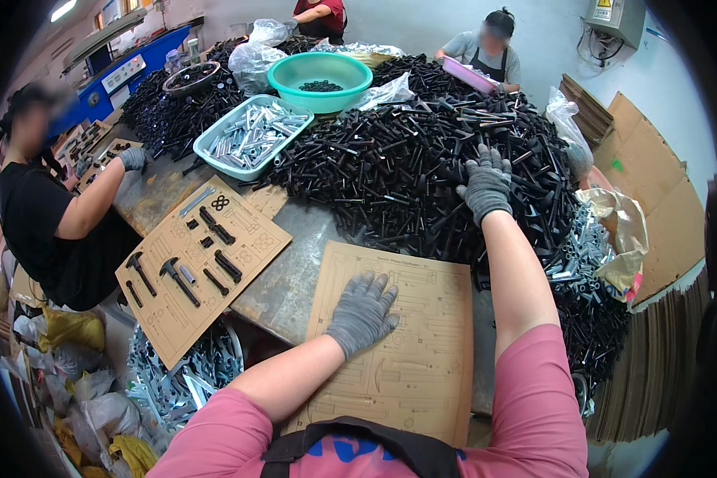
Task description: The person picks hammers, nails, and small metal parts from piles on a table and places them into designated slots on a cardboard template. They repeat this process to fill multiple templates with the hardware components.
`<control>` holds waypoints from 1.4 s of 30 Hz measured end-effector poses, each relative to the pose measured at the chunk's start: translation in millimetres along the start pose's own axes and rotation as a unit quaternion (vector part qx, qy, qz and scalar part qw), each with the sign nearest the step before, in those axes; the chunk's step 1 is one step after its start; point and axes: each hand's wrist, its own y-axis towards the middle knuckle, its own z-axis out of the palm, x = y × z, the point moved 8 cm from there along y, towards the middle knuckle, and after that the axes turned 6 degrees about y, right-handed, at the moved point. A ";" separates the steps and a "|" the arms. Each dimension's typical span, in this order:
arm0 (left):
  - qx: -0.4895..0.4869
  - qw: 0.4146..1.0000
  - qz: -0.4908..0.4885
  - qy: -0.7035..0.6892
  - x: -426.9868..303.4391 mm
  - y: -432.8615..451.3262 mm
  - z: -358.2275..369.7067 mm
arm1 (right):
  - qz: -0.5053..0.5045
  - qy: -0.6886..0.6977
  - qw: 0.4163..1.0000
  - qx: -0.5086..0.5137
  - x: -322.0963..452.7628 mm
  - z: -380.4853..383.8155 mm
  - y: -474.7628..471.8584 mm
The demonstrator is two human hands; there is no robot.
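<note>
My left hand (363, 312), in a grey knit glove, rests spread and palm down on a printed cardboard sheet (436, 358) with part outlines, right before me. Farther forward and to the right, my right hand (489, 182), gloved alike, lies with fingers apart on a large heap of black bolts (394, 161); nothing is plainly held in it. Left of the sheet, a second printed cardboard (173, 328) carries black bolts, black T-shaped bolts (179, 281), a small silver tube (187, 274), black rings (220, 203) and silver wrenches (197, 201).
A light-green tray of silver tubes (203, 143) and a green basin (319, 58) stand behind. Silver parts (585, 251) spill from a bag at right; wrenches (185, 376) fill a container below left. A co-worker (42, 197) sits left; two more are at the back.
</note>
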 end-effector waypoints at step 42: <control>0.011 1.000 -0.003 0.022 -4.3 2.6 -5.1 | 0.253 0.688 0.641 -0.229 -243.5 92.5 -62.8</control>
